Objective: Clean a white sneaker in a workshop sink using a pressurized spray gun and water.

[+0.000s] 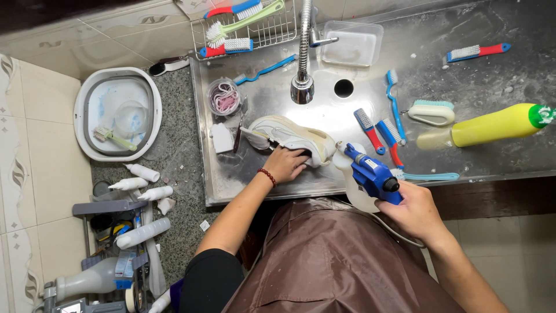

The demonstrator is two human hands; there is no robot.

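Cream sneaker (289,134) held in steel sink (463,81), spray tool at its heel.
I see my left hand (285,164) clamped on the sneaker; my right hand (414,211) grips a blue spray gun (370,174). Brushes (382,132) lie just beside, yellow bottle (492,124) farther right.

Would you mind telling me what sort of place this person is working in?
Probably a shoe-cleaning wash station. A pale sneaker lies in a steel sink under a flexible faucet, held by the left hand; the right hand holds a blue spray tool, with scrub brushes scattered around.
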